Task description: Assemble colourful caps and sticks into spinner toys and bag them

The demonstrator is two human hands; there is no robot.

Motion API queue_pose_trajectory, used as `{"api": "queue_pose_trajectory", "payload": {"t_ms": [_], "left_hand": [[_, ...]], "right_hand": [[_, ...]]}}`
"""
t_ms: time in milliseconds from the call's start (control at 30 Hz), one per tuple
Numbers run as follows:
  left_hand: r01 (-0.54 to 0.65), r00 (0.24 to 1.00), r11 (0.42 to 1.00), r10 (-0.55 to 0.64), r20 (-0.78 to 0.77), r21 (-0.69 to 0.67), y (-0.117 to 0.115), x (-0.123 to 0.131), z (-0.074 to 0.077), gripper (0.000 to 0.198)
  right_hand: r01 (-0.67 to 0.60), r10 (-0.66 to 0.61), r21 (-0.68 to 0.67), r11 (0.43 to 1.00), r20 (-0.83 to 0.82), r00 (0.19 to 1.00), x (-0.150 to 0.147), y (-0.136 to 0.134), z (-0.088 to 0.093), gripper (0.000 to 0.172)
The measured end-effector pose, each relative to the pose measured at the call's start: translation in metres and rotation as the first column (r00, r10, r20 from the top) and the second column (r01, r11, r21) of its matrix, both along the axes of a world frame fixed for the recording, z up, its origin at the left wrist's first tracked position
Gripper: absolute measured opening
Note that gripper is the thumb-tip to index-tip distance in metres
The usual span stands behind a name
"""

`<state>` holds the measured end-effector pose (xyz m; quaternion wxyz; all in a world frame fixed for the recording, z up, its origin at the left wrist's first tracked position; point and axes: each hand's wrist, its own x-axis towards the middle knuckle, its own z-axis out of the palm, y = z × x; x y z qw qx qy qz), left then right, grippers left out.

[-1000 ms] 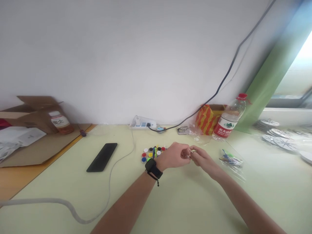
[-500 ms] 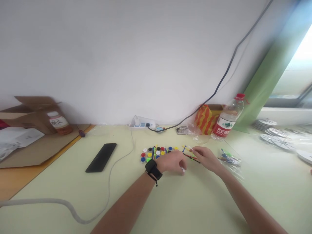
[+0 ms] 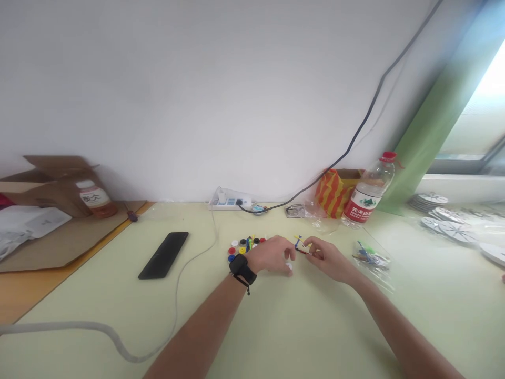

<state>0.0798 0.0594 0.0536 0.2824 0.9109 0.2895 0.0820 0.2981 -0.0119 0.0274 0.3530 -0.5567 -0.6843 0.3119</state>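
My left hand point(image 3: 274, 253), with a black watch on its wrist, is curled over the table with thumb and fingertips round a small white round piece point(image 3: 289, 266). Beside it and partly under it are several coloured discs point(image 3: 231, 251) in rows, with thin green and blue sticks point(image 3: 249, 243) lying across them. My right hand point(image 3: 329, 259) has thumb and forefinger bent toward each other at a thin white stick, mostly hidden by the fingers. Close to those fingertips lie red and black sticks point(image 3: 302, 251) and a blue and yellow piece point(image 3: 299, 241).
A clear bag of coloured parts point(image 3: 371, 255) lies right of my right hand. Behind stand a water bottle point(image 3: 362, 202) and a striped bag point(image 3: 330, 195). A black phone point(image 3: 163, 255), a white cable point(image 3: 177, 295) and a power strip point(image 3: 232, 201) are left and back. White discs point(image 3: 453, 230) lie far right.
My left hand has shifted slightly left and back with the white piece, covering more discs. My right hand has moved a little left, its fingers now over part of the red and black sticks.
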Motion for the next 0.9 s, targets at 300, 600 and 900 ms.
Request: {"api": "queue_pose_trajectory", "payload": {"t_ms": [300, 600, 900], "left_hand": [[-0.057, 0.997, 0.985, 0.050, 0.051, 0.160, 0.006, -0.007, -0.001, 0.052], [-0.060, 0.998, 0.981, 0.062, -0.005, 0.182, 0.017, -0.026, 0.007, 0.069], [-0.116, 0.991, 0.979, 0.126, -0.049, 0.170, 0.022, -0.033, 0.007, 0.049]], "right_hand": [[-0.067, 0.070, -0.091, 0.994, 0.036, 0.997, -0.005, 0.000, -0.003, 0.027], [-0.018, 0.017, 0.008, 1.000, 0.172, 0.985, -0.017, 0.001, -0.019, 0.032], [-0.012, -0.040, 0.144, 0.990, 0.350, 0.936, -0.040, -0.002, -0.018, 0.033]]}}
